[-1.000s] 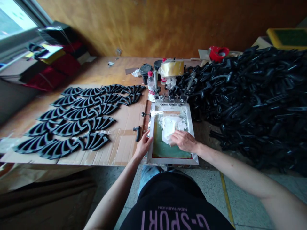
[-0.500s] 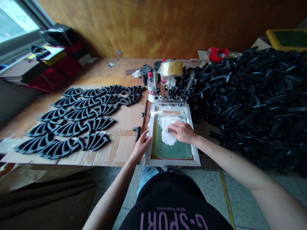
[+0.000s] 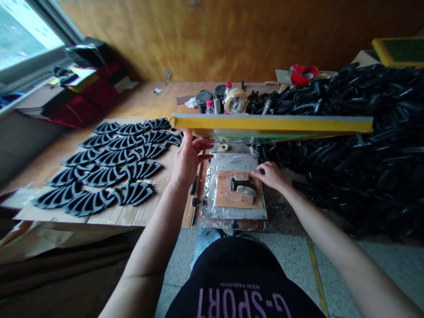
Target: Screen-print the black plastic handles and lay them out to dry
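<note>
Your left hand point(image 3: 189, 161) props the yellow-framed silkscreen point(image 3: 270, 123) clear, fingers point(image 3: 206, 143) spread beneath it. Your right hand point(image 3: 270, 175) rests empty, fingertips point(image 3: 257, 171) at the orange board point(image 3: 238, 190) bearing black handles point(image 3: 240, 184)

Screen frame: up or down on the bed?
Up. The screen frame stands raised above the bed, seen nearly edge-on, leaving the orange-brown pad uncovered, with the left hand under its edge.

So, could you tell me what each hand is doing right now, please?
Left hand: open, fingers spread, under the raised screen frame.
Right hand: open, fingertips on the brown pad, holding nothing.
</note>
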### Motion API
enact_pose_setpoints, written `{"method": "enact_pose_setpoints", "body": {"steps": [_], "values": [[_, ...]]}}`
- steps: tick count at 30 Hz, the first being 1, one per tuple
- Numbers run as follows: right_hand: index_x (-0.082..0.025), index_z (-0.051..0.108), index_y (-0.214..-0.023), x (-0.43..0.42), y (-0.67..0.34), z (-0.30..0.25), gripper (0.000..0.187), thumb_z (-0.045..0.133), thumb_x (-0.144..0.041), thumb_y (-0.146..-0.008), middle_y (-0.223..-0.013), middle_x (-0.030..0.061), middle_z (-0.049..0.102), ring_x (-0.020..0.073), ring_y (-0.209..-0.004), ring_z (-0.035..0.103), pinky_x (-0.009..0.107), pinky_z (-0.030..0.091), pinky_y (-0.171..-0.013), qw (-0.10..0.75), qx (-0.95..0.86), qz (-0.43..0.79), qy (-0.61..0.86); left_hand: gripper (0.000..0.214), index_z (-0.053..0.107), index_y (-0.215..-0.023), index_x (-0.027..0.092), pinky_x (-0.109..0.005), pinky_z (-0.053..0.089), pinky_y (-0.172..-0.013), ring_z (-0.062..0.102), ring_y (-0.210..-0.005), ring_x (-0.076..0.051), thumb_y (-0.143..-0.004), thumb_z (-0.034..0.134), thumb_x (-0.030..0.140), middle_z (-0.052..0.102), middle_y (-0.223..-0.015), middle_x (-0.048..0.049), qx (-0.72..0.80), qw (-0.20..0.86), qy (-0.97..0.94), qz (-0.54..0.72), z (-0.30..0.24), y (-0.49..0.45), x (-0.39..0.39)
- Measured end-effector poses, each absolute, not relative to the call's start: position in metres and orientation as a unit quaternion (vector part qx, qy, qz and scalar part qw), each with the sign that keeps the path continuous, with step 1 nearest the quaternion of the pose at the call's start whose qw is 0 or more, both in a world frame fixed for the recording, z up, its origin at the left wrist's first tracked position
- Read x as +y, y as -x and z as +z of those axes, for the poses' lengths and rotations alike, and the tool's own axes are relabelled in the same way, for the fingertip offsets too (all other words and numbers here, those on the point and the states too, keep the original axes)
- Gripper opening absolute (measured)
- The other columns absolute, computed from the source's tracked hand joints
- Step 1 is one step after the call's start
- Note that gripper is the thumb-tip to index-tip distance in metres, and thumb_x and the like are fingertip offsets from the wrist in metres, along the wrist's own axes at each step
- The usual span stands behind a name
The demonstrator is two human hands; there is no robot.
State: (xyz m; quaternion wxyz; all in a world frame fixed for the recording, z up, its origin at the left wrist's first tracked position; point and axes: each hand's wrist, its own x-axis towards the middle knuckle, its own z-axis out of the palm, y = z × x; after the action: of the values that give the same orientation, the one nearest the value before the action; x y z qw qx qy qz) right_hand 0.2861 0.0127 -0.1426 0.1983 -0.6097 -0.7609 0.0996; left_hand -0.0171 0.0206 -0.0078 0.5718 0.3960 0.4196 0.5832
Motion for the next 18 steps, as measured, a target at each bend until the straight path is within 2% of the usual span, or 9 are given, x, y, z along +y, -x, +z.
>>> {"method": "enact_pose_setpoints", "body": {"steps": [2, 5, 8, 10, 12, 14, 16, 18], "values": [[-0.016, 0.069, -0.081, -0.007, -0.260, -0.163, 0.024, 0.069, -0.040, -0.083, -0.093, 0.0111, 0.068, 0.0238, -0.094, 0.057, 0.032, 0.043, -0.085, 0.117, -0.795, 0.091, 0.588, 0.049, 0.059, -0.108, 0.021, -0.024, 0.052, -0.062, 0.066, -0.080, -0.015, -0.087, 0.048, 0.064, 0.070, -0.090, -0.0064, 0.426, 0.559, -0.368, 0.609, -0.017, 0.007, 0.016], [-0.012, 0.065, -0.092, -0.032, -0.222, -0.166, 0.020, 0.059, -0.031, -0.091, -0.096, 0.0155, 0.067, 0.0270, -0.097, 0.056, 0.036, 0.042, -0.086, 0.055, -0.773, 0.108, 0.623, 0.048, 0.058, -0.107, 0.020, -0.023, 0.051, -0.057, 0.067, -0.074, -0.015, -0.082, 0.058, 0.061, 0.071, -0.092, -0.0070, 0.470, 0.612, -0.316, 0.552, -0.056, -0.015, -0.020], [-0.012, 0.062, -0.097, -0.056, -0.188, -0.150, 0.021, 0.050, -0.030, -0.096, -0.092, 0.0152, 0.066, 0.0268, -0.096, 0.056, 0.036, 0.042, -0.084, 0.098, -0.746, 0.130, 0.646, 0.053, 0.060, -0.099, 0.015, -0.028, 0.053, -0.059, 0.068, -0.077, -0.020, -0.076, 0.065, 0.063, 0.071, -0.091, -0.0110, 0.488, 0.755, -0.262, 0.352, -0.101, -0.037, -0.070], [-0.015, 0.061, -0.094, -0.067, -0.174, -0.141, 0.018, 0.050, -0.029, -0.096, -0.093, 0.0125, 0.066, 0.0248, -0.098, 0.056, 0.035, 0.042, -0.086, 0.152, -0.784, 0.156, 0.582, 0.050, 0.059, -0.092, 0.015, -0.029, 0.054, -0.061, 0.068, -0.076, -0.019, -0.077, 0.064, 0.062, 0.070, -0.083, -0.0083, 0.493, 0.776, -0.213, 0.331, -0.123, -0.042, -0.090], [-0.018, 0.062, -0.091, -0.068, -0.180, -0.141, 0.015, 0.052, -0.028, -0.096, -0.094, 0.0083, 0.066, 0.0211, -0.098, 0.056, 0.032, 0.043, -0.088, 0.182, -0.823, 0.193, 0.501, 0.045, 0.056, -0.089, 0.016, -0.027, 0.053, -0.058, 0.067, -0.068, -0.017, -0.078, 0.064, 0.059, 0.068, -0.077, -0.0051, 0.524, 0.746, -0.194, 0.363, -0.136, -0.030, -0.092], [-0.019, 0.064, -0.093, -0.059, -0.215, -0.146, 0.013, 0.053, -0.026, -0.095, -0.100, 0.0059, 0.066, 0.0184, -0.097, 0.058, 0.030, 0.043, -0.089, 0.168, -0.820, 0.200, 0.509, 0.044, 0.055, -0.092, 0.016, -0.025, 0.050, -0.052, 0.066, -0.061, -0.016, -0.078, 0.064, 0.057, 0.069, -0.077, -0.0041, 0.576, 0.692, -0.235, 0.366, -0.144, -0.001, -0.078], [-0.019, 0.065, -0.100, -0.045, -0.273, -0.156, 0.015, 0.051, -0.020, -0.094, -0.110, 0.0073, 0.066, 0.0181, -0.101, 0.058, 0.029, 0.043, -0.090, 0.096, -0.763, 0.159, 0.619, 0.045, 0.055, -0.093, 0.016, -0.025, 0.048, -0.049, 0.063, -0.054, -0.015, -0.079, 0.059, 0.059, 0.069, -0.074, -0.0032, 0.634, 0.617, -0.307, 0.350, -0.152, 0.040, -0.057], [-0.018, 0.065, -0.109, -0.035, -0.336, -0.168, 0.024, 0.049, -0.015, -0.091, -0.117, 0.0103, 0.065, 0.0201, -0.108, 0.057, 0.030, 0.042, -0.094, -0.038, -0.677, 0.108, 0.727, 0.043, 0.053, -0.086, 0.016, -0.023, 0.045, -0.048, 0.058, -0.047, -0.012, -0.082, 0.054, 0.058, 0.065, -0.064, -0.0005, 0.698, 0.530, -0.347, 0.334, -0.160, 0.082, -0.040]]}}
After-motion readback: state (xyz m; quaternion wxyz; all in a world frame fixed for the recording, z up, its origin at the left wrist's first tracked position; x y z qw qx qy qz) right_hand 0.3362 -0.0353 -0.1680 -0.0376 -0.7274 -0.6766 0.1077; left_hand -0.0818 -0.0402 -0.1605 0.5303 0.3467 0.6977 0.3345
